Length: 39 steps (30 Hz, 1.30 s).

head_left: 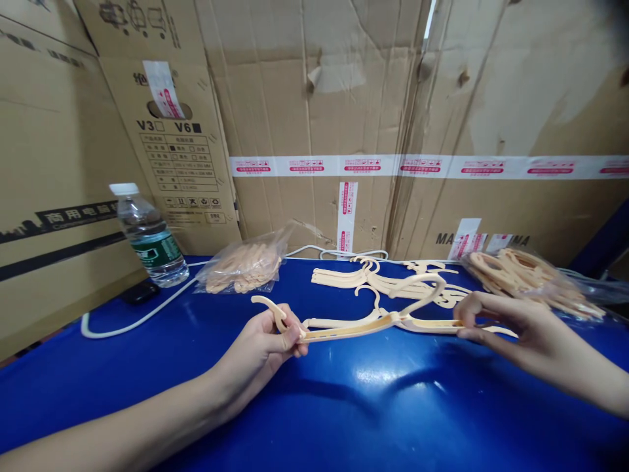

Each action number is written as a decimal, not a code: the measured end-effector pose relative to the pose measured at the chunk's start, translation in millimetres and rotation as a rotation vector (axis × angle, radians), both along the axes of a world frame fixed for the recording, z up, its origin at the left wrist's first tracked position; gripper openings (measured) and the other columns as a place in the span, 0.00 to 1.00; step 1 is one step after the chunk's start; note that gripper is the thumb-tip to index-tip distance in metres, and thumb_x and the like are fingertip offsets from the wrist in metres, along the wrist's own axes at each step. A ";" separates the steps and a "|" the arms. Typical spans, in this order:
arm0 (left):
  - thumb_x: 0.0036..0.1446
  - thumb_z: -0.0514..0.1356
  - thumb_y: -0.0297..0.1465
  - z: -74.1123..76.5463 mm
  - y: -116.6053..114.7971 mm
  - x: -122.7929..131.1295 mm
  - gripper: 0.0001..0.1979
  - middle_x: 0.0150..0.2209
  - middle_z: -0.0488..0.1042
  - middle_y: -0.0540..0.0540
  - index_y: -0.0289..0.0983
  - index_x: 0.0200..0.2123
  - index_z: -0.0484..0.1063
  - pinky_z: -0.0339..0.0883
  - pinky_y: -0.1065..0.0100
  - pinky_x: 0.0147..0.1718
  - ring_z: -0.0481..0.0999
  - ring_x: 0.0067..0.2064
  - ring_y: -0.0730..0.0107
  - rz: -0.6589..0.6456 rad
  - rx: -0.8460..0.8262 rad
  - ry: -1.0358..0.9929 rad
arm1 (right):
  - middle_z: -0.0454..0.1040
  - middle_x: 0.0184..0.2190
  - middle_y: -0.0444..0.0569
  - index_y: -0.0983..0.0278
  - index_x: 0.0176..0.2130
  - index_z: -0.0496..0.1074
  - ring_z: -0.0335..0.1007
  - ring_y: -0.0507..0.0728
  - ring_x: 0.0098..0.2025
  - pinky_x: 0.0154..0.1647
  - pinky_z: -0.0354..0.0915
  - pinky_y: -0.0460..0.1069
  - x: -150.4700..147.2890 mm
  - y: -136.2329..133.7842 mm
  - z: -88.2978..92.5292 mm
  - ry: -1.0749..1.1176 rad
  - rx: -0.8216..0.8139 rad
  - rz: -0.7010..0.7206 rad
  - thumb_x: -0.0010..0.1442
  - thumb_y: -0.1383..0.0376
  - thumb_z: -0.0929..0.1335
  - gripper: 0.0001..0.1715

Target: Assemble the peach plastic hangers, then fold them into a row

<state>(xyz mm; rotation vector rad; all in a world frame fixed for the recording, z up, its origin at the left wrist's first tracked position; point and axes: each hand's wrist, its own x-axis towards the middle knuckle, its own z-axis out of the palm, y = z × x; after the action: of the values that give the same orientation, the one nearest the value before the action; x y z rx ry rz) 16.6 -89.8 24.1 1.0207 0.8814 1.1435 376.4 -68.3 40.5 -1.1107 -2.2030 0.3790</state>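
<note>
A beige plastic clothes hanger (354, 330) is held up over the blue table, its hook pointing up and to the right. My left hand (272, 337) pinches the hanger's left end, where a curved beige piece (268, 303) sticks up past the fingers; whether it is joined to the hanger I cannot tell. At the other end, my right hand (496, 324) has thumb and fingers closed on the right arm of the hanger. Just behind it another beige hanger (377, 303) lies on the table, partly hidden. Farther back is a group of beige hangers (339, 278) lying together.
A clear bag of beige parts (246, 265) lies at back left, beside a water bottle (154, 242) and a black object (140, 292). More beige parts (525, 278) in plastic are at right. A white cable (128, 328) crosses the blue table (314, 419). Cardboard (304, 111) stands behind.
</note>
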 end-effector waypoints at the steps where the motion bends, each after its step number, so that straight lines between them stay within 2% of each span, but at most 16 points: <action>1: 0.44 0.72 0.33 0.0 0.1 -0.2 0.14 0.23 0.69 0.50 0.35 0.22 0.71 0.61 0.70 0.30 0.68 0.28 0.71 -0.003 -0.001 0.004 | 0.74 0.27 0.48 0.62 0.28 0.70 0.71 0.57 0.30 0.30 0.66 0.48 -0.4 -0.5 0.6 0.002 0.010 -0.005 0.62 0.54 0.67 0.16; 8: 0.45 0.73 0.29 4.4 -1.5 0.4 0.13 0.30 0.74 0.49 0.35 0.24 0.70 0.65 0.68 0.38 0.73 0.33 0.70 0.007 -0.082 -0.066 | 0.75 0.29 0.48 0.61 0.29 0.69 0.72 0.57 0.31 0.31 0.68 0.47 1.2 4.8 2.6 -0.005 0.134 -0.024 0.62 0.56 0.67 0.14; 15: 0.43 0.74 0.29 5.6 -2.2 -0.1 0.13 0.29 0.75 0.49 0.35 0.24 0.70 0.66 0.68 0.36 0.73 0.31 0.70 0.001 -0.089 -0.082 | 0.74 0.28 0.48 0.61 0.28 0.69 0.71 0.57 0.30 0.31 0.67 0.47 1.5 4.2 2.2 -0.017 0.157 -0.040 0.62 0.55 0.67 0.15; 21: 0.45 0.73 0.30 6.1 -2.5 1.1 0.14 0.28 0.73 0.48 0.34 0.23 0.69 0.64 0.70 0.34 0.71 0.31 0.71 -0.067 -0.071 -0.063 | 0.74 0.29 0.50 0.61 0.27 0.69 0.71 0.59 0.31 0.32 0.67 0.49 3.1 4.1 1.7 -0.019 0.153 -0.046 0.62 0.54 0.66 0.17; 27: 0.46 0.72 0.33 2.7 -1.0 -0.7 0.14 0.28 0.73 0.49 0.35 0.24 0.69 0.63 0.71 0.33 0.70 0.30 0.72 -0.075 -0.048 -0.030 | 0.74 0.30 0.49 0.61 0.29 0.70 0.71 0.58 0.33 0.34 0.67 0.48 3.2 1.9 1.9 -0.026 0.205 -0.034 0.62 0.57 0.67 0.13; 32: 0.42 0.73 0.34 2.0 -0.3 -0.8 0.16 0.26 0.73 0.50 0.35 0.22 0.68 0.61 0.71 0.31 0.70 0.28 0.72 -0.036 -0.030 0.024 | 0.73 0.27 0.46 0.59 0.28 0.68 0.70 0.56 0.29 0.29 0.66 0.46 -4.1 -2.2 6.2 -0.001 0.281 0.011 0.62 0.61 0.67 0.11; 39: 0.38 0.73 0.30 0.6 1.2 0.4 0.17 0.21 0.69 0.54 0.35 0.21 0.65 0.58 0.73 0.26 0.68 0.24 0.75 0.065 0.007 0.023 | 0.74 0.30 0.47 0.59 0.29 0.67 0.72 0.56 0.33 0.33 0.67 0.46 -10.3 -6.1 5.3 -0.014 0.296 0.044 0.63 0.65 0.65 0.10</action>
<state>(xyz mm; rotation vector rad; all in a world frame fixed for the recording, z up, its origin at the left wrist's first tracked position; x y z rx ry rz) 17.0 -88.6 24.7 1.0185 0.9357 1.1921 366.1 -74.3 45.7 -0.9080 -2.2105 0.0590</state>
